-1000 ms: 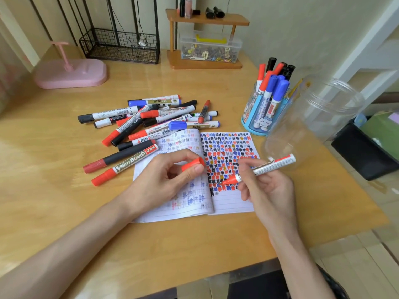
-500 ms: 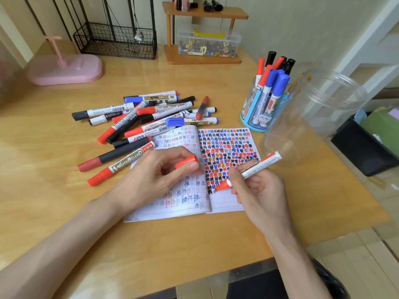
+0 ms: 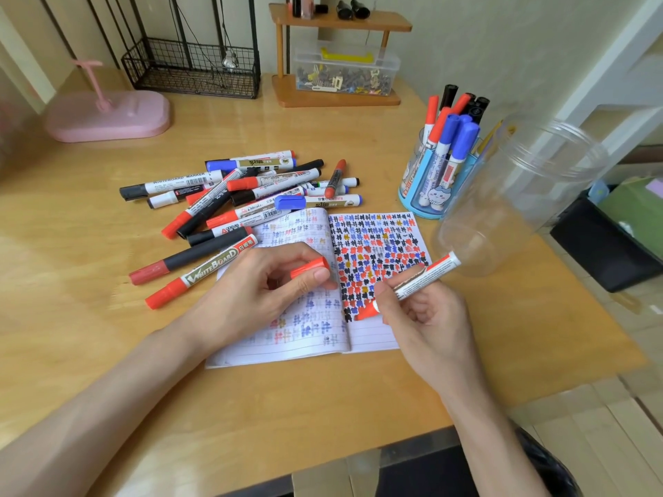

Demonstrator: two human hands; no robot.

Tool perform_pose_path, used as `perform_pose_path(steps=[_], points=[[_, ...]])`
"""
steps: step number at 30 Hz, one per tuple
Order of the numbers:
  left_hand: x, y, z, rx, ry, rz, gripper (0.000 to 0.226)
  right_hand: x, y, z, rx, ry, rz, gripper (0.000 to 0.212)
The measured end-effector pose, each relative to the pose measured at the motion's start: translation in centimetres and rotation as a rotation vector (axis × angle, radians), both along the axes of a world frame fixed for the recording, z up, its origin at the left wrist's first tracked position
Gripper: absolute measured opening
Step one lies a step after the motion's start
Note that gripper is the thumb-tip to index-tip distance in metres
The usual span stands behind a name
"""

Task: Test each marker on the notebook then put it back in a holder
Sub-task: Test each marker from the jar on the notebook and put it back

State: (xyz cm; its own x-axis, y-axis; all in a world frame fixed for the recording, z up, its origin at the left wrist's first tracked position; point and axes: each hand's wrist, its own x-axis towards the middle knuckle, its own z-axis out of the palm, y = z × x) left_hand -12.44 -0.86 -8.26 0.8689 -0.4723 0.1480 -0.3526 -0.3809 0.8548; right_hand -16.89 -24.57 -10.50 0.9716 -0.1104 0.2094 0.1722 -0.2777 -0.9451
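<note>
An open notebook [image 3: 373, 335] lies on the wooden desk, its right page covered with coloured test marks. My right hand [image 3: 427, 317] grips an uncapped red whiteboard marker [image 3: 423, 278], whose tip touches the right page just below the marks. My left hand [image 3: 262, 285] rests on the left page and pinches the marker's red cap [image 3: 308, 269]. A pile of loose markers [image 3: 251, 195] lies beyond the notebook. A blue holder [image 3: 427, 195] with several markers stands at the right, with a clear plastic jar [image 3: 516, 195] beside it.
A pink stand [image 3: 107, 113], a black wire basket [image 3: 193, 69] and a wooden shelf [image 3: 337, 59] with a box of clips line the desk's back edge. A black bin [image 3: 606, 245] sits off the desk's right edge.
My right hand has lowered the red marker so its tip now meets the page below the marks. My left hand still holds the cap in about the same place.
</note>
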Motion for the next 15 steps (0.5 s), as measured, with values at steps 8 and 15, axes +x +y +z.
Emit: perform_pose_path(steps=[8,15], points=[[0.03,-0.02,-0.13,-0.018,-0.012,0.001,0.019,0.06,-0.14,-0.01,0.033,0.003,-0.007,0.015],[-0.01,-0.30,-0.83,-0.058,-0.053,0.060,0.022,0.17,-0.24,-0.13,0.017,-0.014,-0.023,0.014]])
